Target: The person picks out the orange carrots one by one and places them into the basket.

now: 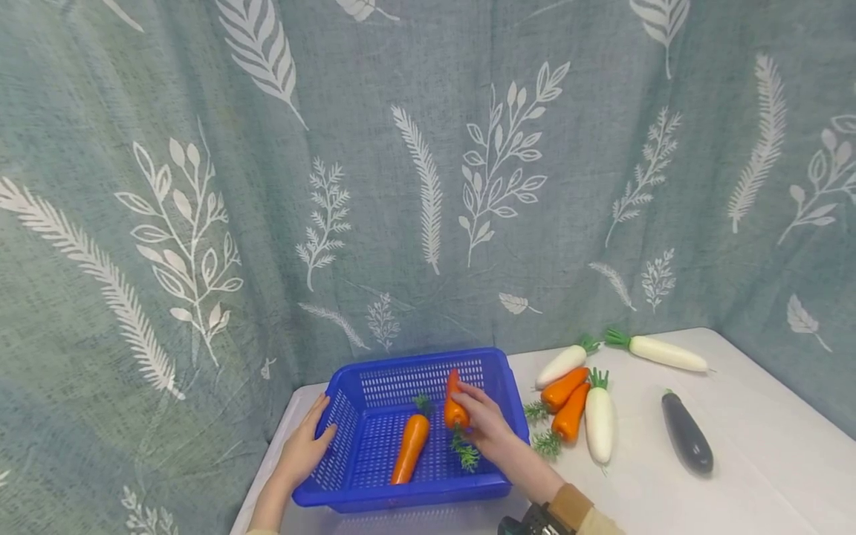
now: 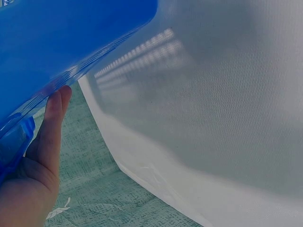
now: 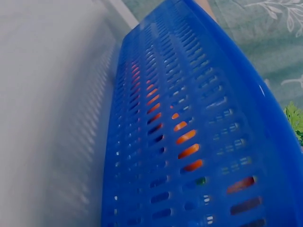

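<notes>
A blue plastic basket (image 1: 401, 494) with slotted walls stands on the white table. At its left rim is my left hand (image 1: 302, 453), thumb over the edge and fingers along the outside; in the left wrist view the fingers (image 2: 54, 111) touch the outer wall. My right hand (image 1: 488, 423) holds a carrot (image 1: 455, 405) above the basket's inside, tip up, leafy green end down. Another carrot (image 1: 411, 448) lies in the basket. Orange shows through the slots of the basket wall (image 3: 246, 118) in the right wrist view, where my right hand is mostly hidden.
Right of the basket lie two carrots (image 1: 571, 414), white radishes (image 1: 600, 423) with green tops and a dark eggplant (image 1: 687, 433). Another white radish (image 1: 669, 353) lies near the table's back edge. A green patterned curtain (image 1: 414, 312) hangs behind the table (image 1: 642, 498).
</notes>
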Demonstrator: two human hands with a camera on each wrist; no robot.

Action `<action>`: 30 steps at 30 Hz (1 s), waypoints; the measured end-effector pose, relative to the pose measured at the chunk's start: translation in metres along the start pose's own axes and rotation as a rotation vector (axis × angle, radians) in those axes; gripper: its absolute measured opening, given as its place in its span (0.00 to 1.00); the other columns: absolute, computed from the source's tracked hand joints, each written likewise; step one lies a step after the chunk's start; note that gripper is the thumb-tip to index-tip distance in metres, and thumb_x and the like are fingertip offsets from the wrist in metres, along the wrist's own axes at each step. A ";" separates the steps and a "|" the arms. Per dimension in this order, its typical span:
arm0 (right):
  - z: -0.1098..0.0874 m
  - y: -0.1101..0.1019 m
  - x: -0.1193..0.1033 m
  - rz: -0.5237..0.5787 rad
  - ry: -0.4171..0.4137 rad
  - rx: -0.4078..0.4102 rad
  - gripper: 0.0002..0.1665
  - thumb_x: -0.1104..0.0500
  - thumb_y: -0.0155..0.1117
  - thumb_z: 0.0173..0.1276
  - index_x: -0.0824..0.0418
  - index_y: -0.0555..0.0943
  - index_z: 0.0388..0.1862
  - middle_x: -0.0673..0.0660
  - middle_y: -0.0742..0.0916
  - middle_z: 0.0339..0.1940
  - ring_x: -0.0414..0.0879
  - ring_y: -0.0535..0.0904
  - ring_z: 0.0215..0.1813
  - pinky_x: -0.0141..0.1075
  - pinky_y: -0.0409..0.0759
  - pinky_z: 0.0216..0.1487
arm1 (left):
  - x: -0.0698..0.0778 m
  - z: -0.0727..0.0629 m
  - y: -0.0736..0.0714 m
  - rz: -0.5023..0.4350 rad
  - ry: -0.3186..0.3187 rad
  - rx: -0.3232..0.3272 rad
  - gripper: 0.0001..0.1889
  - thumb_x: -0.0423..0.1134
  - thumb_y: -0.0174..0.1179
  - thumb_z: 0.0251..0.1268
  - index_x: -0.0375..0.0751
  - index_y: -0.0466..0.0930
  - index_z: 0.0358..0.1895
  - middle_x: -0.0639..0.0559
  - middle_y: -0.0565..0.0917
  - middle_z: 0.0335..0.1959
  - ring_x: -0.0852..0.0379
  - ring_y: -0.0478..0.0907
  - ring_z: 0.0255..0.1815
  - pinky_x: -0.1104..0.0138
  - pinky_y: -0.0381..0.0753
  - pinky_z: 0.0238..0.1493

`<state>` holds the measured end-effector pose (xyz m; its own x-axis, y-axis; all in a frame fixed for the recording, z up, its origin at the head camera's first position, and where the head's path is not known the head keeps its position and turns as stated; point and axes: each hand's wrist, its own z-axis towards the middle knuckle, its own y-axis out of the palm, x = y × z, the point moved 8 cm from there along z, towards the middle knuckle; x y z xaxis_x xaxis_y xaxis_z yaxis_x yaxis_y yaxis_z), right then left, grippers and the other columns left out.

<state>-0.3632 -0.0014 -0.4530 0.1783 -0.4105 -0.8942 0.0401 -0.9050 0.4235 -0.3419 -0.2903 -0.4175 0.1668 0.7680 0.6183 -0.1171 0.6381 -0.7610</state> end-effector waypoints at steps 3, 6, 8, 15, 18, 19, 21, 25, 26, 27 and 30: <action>0.000 0.004 0.002 -0.001 0.002 -0.005 0.29 0.58 0.60 0.71 0.67 0.69 0.68 0.65 0.79 0.56 0.51 0.76 0.46 0.38 0.77 0.42 | 0.000 0.000 -0.001 0.006 0.004 0.005 0.29 0.33 0.50 0.74 0.24 0.54 0.72 0.30 0.52 0.75 0.29 0.52 0.73 0.38 0.55 0.68; 0.000 0.009 0.004 -0.010 0.005 -0.012 0.29 0.57 0.60 0.71 0.67 0.69 0.68 0.65 0.79 0.57 0.51 0.77 0.47 0.39 0.77 0.44 | -0.001 0.000 -0.001 0.006 0.005 0.003 0.29 0.33 0.50 0.74 0.24 0.54 0.72 0.29 0.52 0.75 0.29 0.52 0.73 0.38 0.55 0.68; 0.001 0.012 0.007 -0.021 0.008 -0.018 0.30 0.57 0.60 0.71 0.68 0.68 0.68 0.65 0.80 0.57 0.51 0.77 0.48 0.40 0.77 0.44 | -0.001 0.000 0.000 0.005 0.008 0.003 0.29 0.33 0.50 0.74 0.24 0.54 0.72 0.29 0.52 0.75 0.29 0.52 0.73 0.38 0.55 0.68; 0.001 0.021 0.011 -0.046 0.022 -0.008 0.29 0.58 0.60 0.70 0.69 0.69 0.66 0.70 0.77 0.60 0.57 0.76 0.53 0.46 0.76 0.50 | 0.002 0.000 -0.001 -0.002 0.013 0.004 0.29 0.33 0.50 0.73 0.23 0.54 0.72 0.28 0.52 0.74 0.29 0.51 0.73 0.38 0.54 0.68; 0.000 0.020 0.012 -0.069 0.031 0.004 0.29 0.59 0.60 0.70 0.70 0.69 0.66 0.71 0.76 0.60 0.58 0.76 0.53 0.47 0.77 0.51 | 0.002 0.000 -0.001 -0.001 0.012 0.000 0.29 0.33 0.50 0.74 0.23 0.54 0.72 0.29 0.52 0.75 0.29 0.51 0.73 0.38 0.54 0.68; 0.000 0.020 0.013 -0.075 0.039 0.009 0.29 0.59 0.61 0.70 0.71 0.69 0.66 0.71 0.76 0.59 0.58 0.76 0.53 0.47 0.78 0.51 | 0.002 0.000 -0.001 0.000 0.010 0.000 0.29 0.33 0.50 0.74 0.24 0.54 0.72 0.29 0.52 0.75 0.29 0.51 0.73 0.37 0.54 0.68; 0.000 0.019 0.014 -0.086 0.058 0.019 0.28 0.60 0.61 0.70 0.71 0.69 0.65 0.71 0.77 0.59 0.58 0.77 0.53 0.47 0.78 0.53 | 0.002 0.001 -0.001 0.001 0.008 0.002 0.29 0.33 0.50 0.74 0.24 0.54 0.73 0.29 0.52 0.75 0.29 0.51 0.73 0.37 0.54 0.68; 0.000 0.016 0.018 -0.101 0.089 0.031 0.28 0.61 0.61 0.70 0.73 0.69 0.65 0.72 0.77 0.59 0.60 0.77 0.55 0.50 0.76 0.56 | 0.003 0.001 -0.002 -0.001 0.014 0.005 0.29 0.34 0.49 0.74 0.24 0.53 0.73 0.29 0.52 0.75 0.29 0.50 0.73 0.37 0.54 0.68; 0.000 0.015 0.019 -0.108 0.089 0.033 0.28 0.61 0.60 0.70 0.73 0.69 0.65 0.72 0.77 0.59 0.60 0.77 0.55 0.51 0.76 0.57 | 0.003 0.001 -0.002 -0.002 0.015 0.004 0.29 0.33 0.49 0.74 0.24 0.53 0.73 0.29 0.51 0.75 0.29 0.50 0.73 0.37 0.54 0.68; 0.000 0.014 0.020 -0.120 0.092 0.037 0.28 0.61 0.60 0.70 0.74 0.69 0.65 0.73 0.77 0.59 0.61 0.77 0.55 0.52 0.75 0.57 | 0.003 0.001 -0.002 -0.001 0.015 0.003 0.29 0.33 0.49 0.74 0.24 0.53 0.73 0.29 0.51 0.75 0.29 0.50 0.73 0.37 0.54 0.68; -0.001 0.012 0.022 -0.162 0.093 0.047 0.28 0.61 0.60 0.70 0.75 0.69 0.63 0.72 0.78 0.56 0.60 0.77 0.53 0.51 0.77 0.56 | 0.001 0.000 -0.001 0.003 0.005 0.001 0.29 0.33 0.49 0.74 0.24 0.53 0.73 0.29 0.52 0.75 0.29 0.50 0.73 0.37 0.54 0.68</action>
<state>-0.3581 -0.0216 -0.4670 0.2633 -0.2485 -0.9322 0.0307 -0.9636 0.2656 -0.3416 -0.2899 -0.4160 0.1714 0.7695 0.6153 -0.1188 0.6361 -0.7624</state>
